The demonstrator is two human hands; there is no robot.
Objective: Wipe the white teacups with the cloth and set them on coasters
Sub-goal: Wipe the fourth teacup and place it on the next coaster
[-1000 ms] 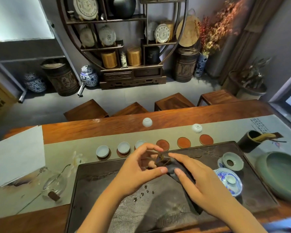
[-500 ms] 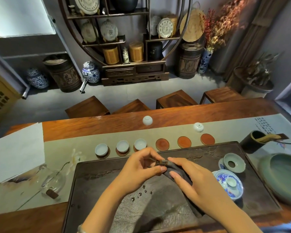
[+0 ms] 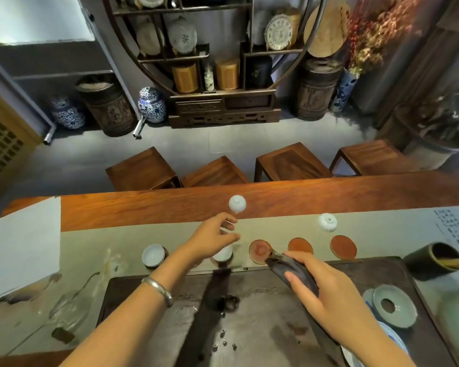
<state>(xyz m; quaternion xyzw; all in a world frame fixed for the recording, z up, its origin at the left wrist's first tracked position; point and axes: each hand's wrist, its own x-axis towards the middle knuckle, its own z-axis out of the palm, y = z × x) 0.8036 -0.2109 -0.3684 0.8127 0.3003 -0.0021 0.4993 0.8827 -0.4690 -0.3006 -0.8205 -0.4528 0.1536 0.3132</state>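
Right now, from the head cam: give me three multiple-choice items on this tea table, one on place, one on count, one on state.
1. Where is the dark cloth?
A. in the right hand
B. on the white paper
C. on a stool

2. How many coasters lie bare right of the cups?
A. one
B. three
C. five

3. The upside-down teacup on the bare wood is:
A. gripped
B. untouched
C. on a coaster

Answers:
1 A, the right hand grips the cloth above the tea tray.
2 B, three bare coasters.
3 B, the left hand is short of it.
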